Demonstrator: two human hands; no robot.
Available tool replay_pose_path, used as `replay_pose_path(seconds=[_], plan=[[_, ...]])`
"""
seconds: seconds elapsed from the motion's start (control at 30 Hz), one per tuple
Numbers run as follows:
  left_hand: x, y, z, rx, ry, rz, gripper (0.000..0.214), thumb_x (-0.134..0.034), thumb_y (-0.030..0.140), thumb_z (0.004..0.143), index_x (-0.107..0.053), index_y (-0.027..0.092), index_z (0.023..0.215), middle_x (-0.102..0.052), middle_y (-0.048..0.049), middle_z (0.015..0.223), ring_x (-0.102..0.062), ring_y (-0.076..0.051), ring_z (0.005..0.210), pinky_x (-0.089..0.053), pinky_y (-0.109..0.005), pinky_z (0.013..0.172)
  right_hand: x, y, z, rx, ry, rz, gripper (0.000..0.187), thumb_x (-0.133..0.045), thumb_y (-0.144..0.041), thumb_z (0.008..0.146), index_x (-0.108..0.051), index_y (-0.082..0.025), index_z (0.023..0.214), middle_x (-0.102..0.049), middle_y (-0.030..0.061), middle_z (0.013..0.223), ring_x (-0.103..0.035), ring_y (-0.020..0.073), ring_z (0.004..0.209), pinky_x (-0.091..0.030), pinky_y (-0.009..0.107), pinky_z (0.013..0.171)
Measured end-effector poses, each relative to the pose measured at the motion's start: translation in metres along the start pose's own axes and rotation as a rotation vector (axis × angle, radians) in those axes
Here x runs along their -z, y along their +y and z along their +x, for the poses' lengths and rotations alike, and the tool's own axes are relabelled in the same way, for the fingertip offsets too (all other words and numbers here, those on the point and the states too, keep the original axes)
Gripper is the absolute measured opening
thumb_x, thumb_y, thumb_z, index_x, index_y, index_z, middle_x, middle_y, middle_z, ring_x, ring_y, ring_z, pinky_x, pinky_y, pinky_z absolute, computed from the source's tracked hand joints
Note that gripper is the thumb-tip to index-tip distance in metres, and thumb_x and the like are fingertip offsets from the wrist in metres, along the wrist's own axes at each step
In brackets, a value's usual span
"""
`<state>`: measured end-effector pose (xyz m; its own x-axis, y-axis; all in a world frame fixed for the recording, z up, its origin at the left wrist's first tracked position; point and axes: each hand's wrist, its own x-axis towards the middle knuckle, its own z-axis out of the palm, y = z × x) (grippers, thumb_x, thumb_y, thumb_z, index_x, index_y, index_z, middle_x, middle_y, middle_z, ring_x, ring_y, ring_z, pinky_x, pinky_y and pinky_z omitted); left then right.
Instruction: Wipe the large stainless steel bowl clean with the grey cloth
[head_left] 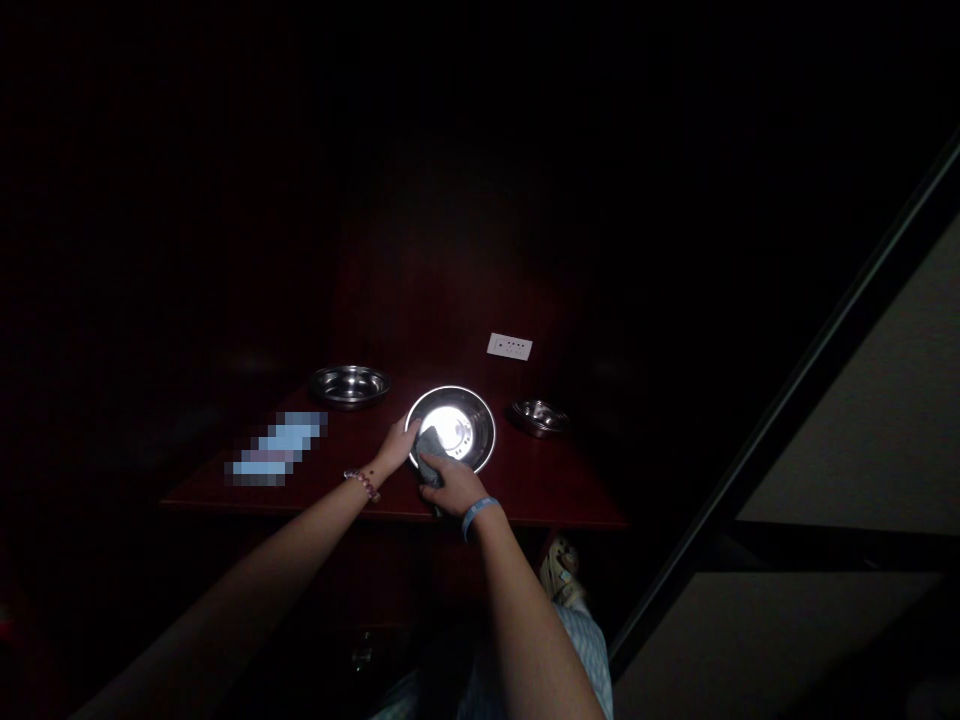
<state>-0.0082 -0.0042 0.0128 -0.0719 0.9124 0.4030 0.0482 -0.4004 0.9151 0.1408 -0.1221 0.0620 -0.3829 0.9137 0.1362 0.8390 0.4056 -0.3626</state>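
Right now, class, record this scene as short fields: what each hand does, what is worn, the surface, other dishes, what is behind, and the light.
Left hand: grips the rim of a shiny round metal bowl
Right hand: holds a grey cloth against the bowl
Worn: reddish beaded bracelet (left), pale-blue band (right)
Surface: dark-red tabletop
Other dishes: shallow round metal dish at left, smaller round metal dish at right
Behind: white rectangular socket plate
Light: dim, brightest on the bowl

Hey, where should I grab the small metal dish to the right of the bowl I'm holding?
Probably the near rim of the small metal dish, coming from the front edge of the table. The dish sits upright with its rim raised off the tabletop, and its near side faces you, while the bowl crowds its left.
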Motion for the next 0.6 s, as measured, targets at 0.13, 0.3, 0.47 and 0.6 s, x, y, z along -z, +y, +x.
replay_pose_path(seconds=[0.13,0.3,0.47,0.6], plan=[[-0.001,0.006,-0.001,0.023,0.020,-0.041,0.040,-0.053,0.025,0.084,-0.066,0.009,0.118,-0.074,-0.0162,0.119,-0.070,-0.030,0.110,-0.051,-0.042,0.104,0.000,-0.006,0.001,-0.004,0.001,0.022,0.066,-0.063,-0.025,0.087,-0.050,-0.024,0.153,-0.060,0.0069,0.148,-0.059,0.0241,0.134,-0.044,0.033,0.113],[0.000,0.008,-0.003,0.015,0.026,-0.012,0.042,-0.052,0.018,0.081,-0.067,0.011,0.120,-0.075,-0.0157,0.118,-0.069,-0.031,0.113,-0.051,-0.044,0.106,0.013,-0.012,0.000,-0.054,-0.067,-0.068,0.061,-0.052,-0.022,0.092,-0.049,-0.023,0.154,-0.062,0.0082,0.146,-0.059,0.0232,0.133,-0.043,0.032,0.114],[-0.001,0.004,-0.003,0.000,-0.001,-0.005,0.047,-0.051,0.018,0.079,-0.069,0.015,0.123,-0.076,-0.0141,0.117,-0.068,-0.031,0.118,-0.051,-0.042,0.107,0.033,-0.002,-0.005,-0.180,-0.088,-0.212,0.048,-0.046,-0.024,0.096,-0.064,-0.031,0.140,-0.066,0.0045,0.141,-0.061,0.0237,0.131,-0.045,0.036,0.109],[-0.001,0.004,-0.003,-0.024,-0.020,0.008,0.049,-0.052,0.018,0.080,-0.065,0.015,0.128,-0.074,-0.0130,0.124,-0.067,-0.029,0.120,-0.049,-0.044,0.111,0.040,0.004,-0.011,-0.265,-0.056,-0.340,0.044,-0.048,-0.025,0.096,-0.068,-0.029,0.135,-0.069,0.0067,0.136,-0.060,0.0235,0.131,-0.035,0.040,0.117]])
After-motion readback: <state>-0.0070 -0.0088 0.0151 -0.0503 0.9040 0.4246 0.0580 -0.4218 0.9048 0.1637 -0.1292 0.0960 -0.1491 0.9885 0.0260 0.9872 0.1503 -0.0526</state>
